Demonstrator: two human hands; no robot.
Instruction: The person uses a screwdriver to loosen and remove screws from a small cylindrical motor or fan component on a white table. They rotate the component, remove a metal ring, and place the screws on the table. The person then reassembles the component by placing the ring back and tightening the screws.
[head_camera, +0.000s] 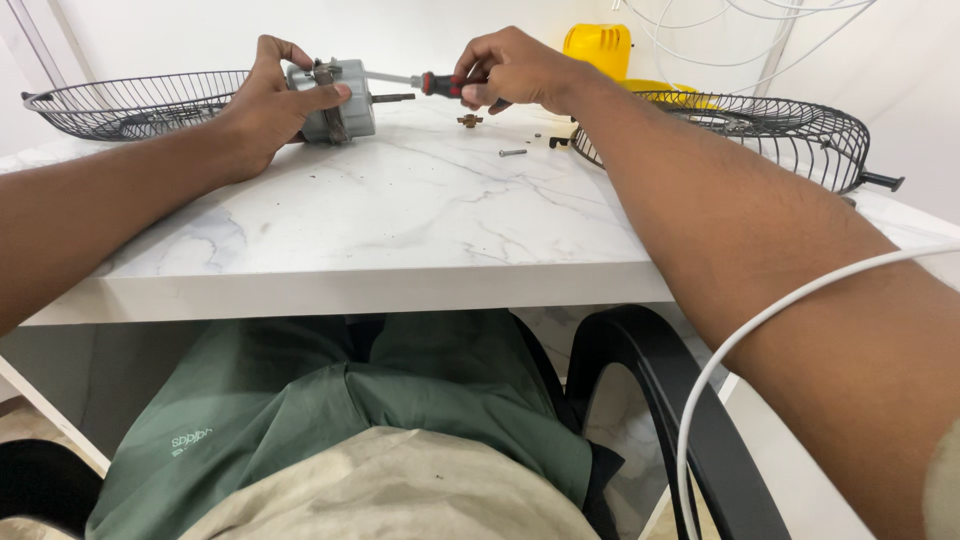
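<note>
My left hand (270, 100) grips a grey fan motor (345, 105) lying on its side on the white marble table (400, 220), its shaft pointing right. A screwdriver (432, 83) with a red and black handle is held in my right hand (515, 68). Its metal shank reaches left to the top of the motor. A small brass nut (469, 120) and a loose screw (512, 153) lie on the table just below my right hand.
A black wire fan guard (120, 100) rests at the back left, another (790, 135) at the back right. A yellow fan body (598, 45) stands behind my right hand. A white cable (760, 325) crosses my right forearm. A black chair arm (690, 420) sits below the table edge.
</note>
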